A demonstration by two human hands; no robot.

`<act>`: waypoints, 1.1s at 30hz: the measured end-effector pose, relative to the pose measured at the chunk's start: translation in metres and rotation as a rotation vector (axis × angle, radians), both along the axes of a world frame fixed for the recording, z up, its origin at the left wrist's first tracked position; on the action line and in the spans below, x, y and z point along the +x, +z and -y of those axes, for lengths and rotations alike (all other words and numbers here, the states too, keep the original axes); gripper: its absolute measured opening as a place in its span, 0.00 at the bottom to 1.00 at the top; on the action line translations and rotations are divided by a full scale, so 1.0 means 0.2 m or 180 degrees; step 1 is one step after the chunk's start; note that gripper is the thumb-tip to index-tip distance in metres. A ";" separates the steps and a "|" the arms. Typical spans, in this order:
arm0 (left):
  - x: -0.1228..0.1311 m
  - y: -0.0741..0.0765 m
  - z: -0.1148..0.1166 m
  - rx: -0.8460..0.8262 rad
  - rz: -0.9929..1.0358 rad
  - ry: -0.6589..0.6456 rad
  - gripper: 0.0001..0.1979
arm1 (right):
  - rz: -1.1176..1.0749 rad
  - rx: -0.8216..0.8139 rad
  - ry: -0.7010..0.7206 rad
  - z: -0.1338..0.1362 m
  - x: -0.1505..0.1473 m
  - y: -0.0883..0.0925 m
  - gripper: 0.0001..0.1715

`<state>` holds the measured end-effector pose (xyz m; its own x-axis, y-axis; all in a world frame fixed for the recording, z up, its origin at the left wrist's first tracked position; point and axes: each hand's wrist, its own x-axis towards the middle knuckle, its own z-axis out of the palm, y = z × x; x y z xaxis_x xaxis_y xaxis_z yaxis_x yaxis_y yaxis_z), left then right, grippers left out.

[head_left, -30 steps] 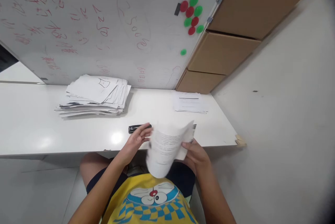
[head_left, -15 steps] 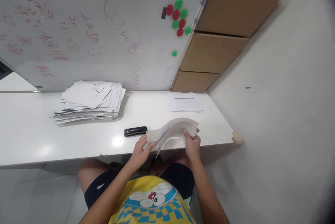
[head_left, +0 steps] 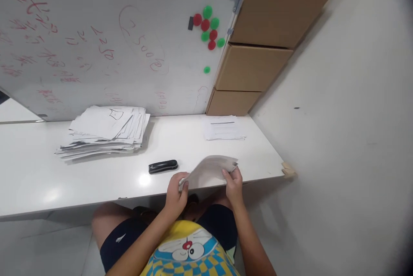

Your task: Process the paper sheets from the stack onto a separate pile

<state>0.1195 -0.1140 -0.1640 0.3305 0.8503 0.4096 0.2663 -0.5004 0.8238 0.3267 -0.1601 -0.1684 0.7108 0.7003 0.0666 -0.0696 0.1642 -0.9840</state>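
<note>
three cartons and a whiteboard line the white table; left hand, right hand grip papers.

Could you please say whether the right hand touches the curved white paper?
Touching: the head view shows the right hand gripping the curved white paper at one end.

Red handwriting on the whiteboard includes "500".

a whiteboard bears red writing and red and green magnets; brown boxes stand stacked beside it, near a wall.
</note>
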 end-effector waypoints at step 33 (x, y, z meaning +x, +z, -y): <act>-0.29 0.09 -0.50 0.1054 -0.2583 -0.0553 0.15 | -0.0345 -0.1072 0.0625 0.10 0.15 -0.02 0.27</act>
<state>0.0621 -0.0139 -0.1462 0.7387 0.6408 0.2092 0.6027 -0.7668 0.2207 0.3567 -0.1800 -0.1715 0.5517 0.7933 -0.2577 -0.1738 -0.1929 -0.9657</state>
